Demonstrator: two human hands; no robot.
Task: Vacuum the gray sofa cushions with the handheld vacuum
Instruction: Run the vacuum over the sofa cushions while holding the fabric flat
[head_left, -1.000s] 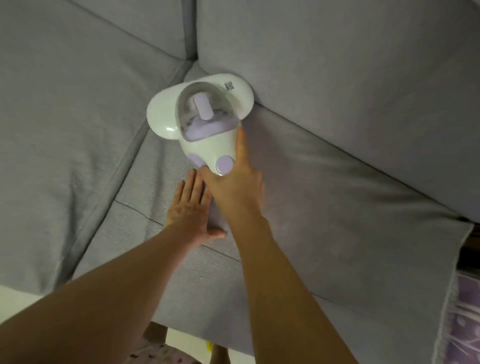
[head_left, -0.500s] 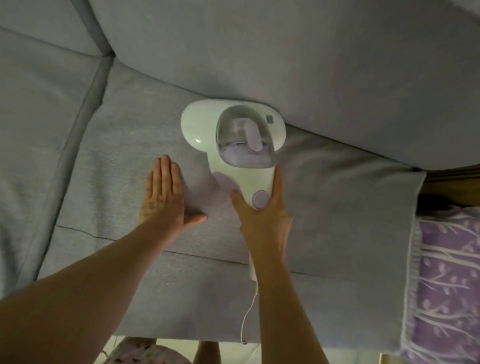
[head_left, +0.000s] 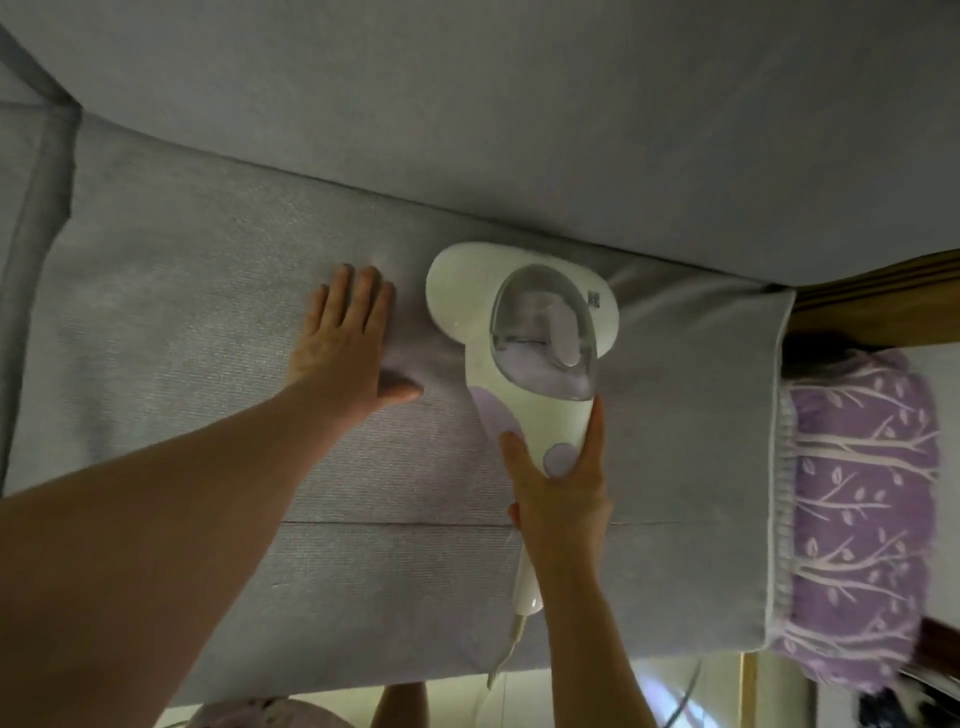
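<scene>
A white and lilac handheld vacuum with a clear dust cup lies head-down on the gray seat cushion, its wide head against the foot of the gray back cushion. My right hand grips the vacuum's handle from behind, thumb and fingers along its sides. My left hand lies flat on the seat cushion just left of the vacuum head, fingers straight and pressing the fabric. The vacuum's white cord trails off the front edge of the seat.
A purple pillow with a white branch pattern sits past the seat's right end, beside a wooden frame. Another gray cushion meets the seat at the left. Pale floor shows below the front edge.
The vacuum and my right hand have slid to the right along the back cushion, from the corner toward the seat's right end. My left hand followed flat on the fabric beside it.
</scene>
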